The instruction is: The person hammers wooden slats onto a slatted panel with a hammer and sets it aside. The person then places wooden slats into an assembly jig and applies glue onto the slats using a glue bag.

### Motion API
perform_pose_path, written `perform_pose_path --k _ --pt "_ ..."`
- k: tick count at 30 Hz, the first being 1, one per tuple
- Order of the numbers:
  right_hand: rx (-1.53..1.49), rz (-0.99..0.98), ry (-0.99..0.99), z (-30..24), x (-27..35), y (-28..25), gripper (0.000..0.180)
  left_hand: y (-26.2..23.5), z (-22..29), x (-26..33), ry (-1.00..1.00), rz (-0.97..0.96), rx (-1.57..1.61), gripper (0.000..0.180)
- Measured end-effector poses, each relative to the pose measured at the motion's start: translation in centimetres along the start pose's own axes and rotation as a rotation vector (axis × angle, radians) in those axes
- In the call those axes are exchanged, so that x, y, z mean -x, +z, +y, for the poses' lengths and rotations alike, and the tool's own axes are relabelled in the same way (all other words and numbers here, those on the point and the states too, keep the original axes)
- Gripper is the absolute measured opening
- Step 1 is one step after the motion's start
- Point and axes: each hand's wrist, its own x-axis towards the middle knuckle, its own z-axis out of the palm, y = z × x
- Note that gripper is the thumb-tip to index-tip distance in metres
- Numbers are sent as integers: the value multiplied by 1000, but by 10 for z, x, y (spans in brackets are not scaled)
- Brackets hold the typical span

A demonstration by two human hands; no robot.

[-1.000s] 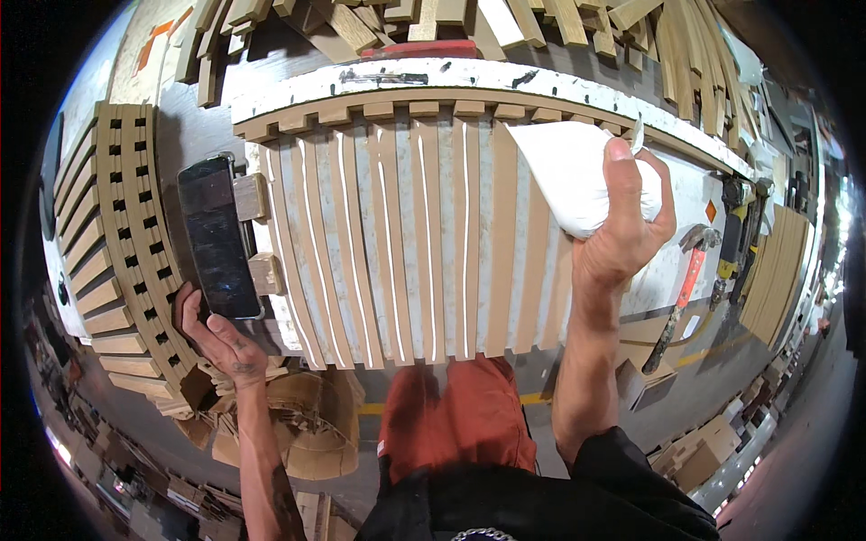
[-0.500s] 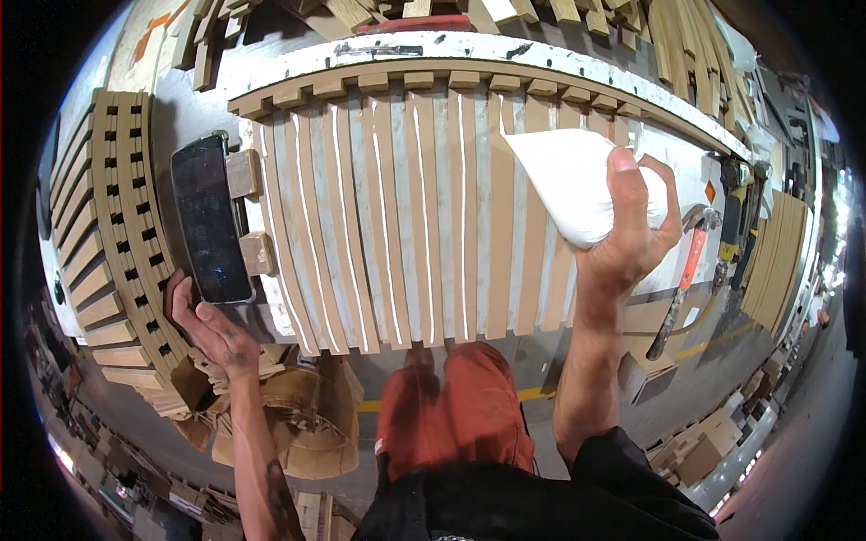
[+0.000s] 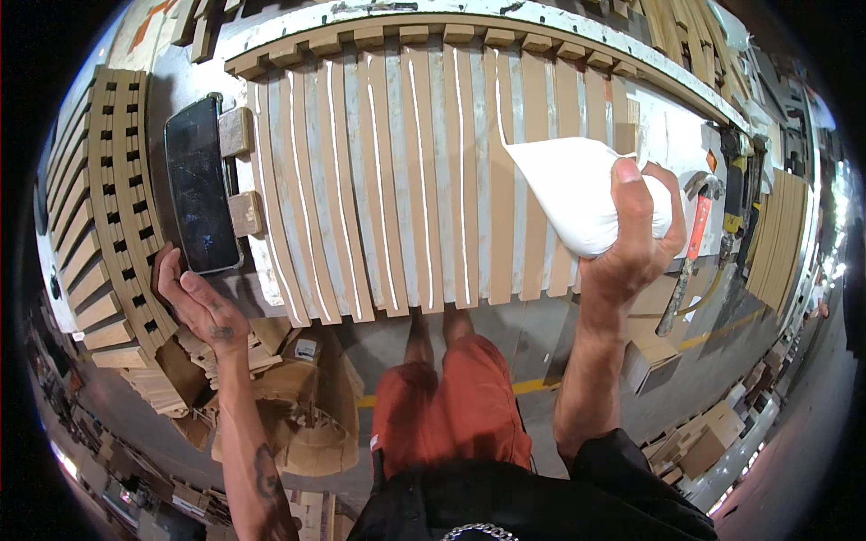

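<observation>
My right hand (image 3: 636, 239) squeezes a white cone-shaped glue bag (image 3: 577, 189), its tip touching a wooden slat near the far end. A row of several long wooden slats (image 3: 406, 180) lies side by side on the white worktable (image 3: 672, 135), most of them carrying a thin white glue line. My left hand (image 3: 194, 302) rests on the table's near left edge, fingers spread, holding nothing. Just above it lies a black phone (image 3: 200, 185) beside two small wooden blocks (image 3: 236, 133).
A stack of slotted wooden pieces (image 3: 99, 207) stands left of the phone. A hammer with a red handle (image 3: 690, 248) and other tools lie at the table's right end. Cardboard boxes (image 3: 307, 397) sit on the floor below; more wood is piled beyond the table.
My right hand with the glue bag has moved from the far right end toward the slats, lower in view. The left hand stays by the phone.
</observation>
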Motion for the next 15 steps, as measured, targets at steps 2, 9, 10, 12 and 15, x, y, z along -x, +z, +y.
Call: perform_pose_path --k 2,9,10,12,15 --pt "11 -1 22 -2 7 -4 24 1 0 1 3 3 -5 51" --pt "49 14 80 -3 31 -18 26 1 -2 3 38 26 -6 50" --pt "51 17 79 -3 34 -20 26 1 -1 3 38 33 -11 50" --pt "34 12 50 -3 40 -24 25 1 -4 3 29 37 -16 50" --pt "55 -7 7 2 49 -34 24 1 -3 3 15 46 -23 50"
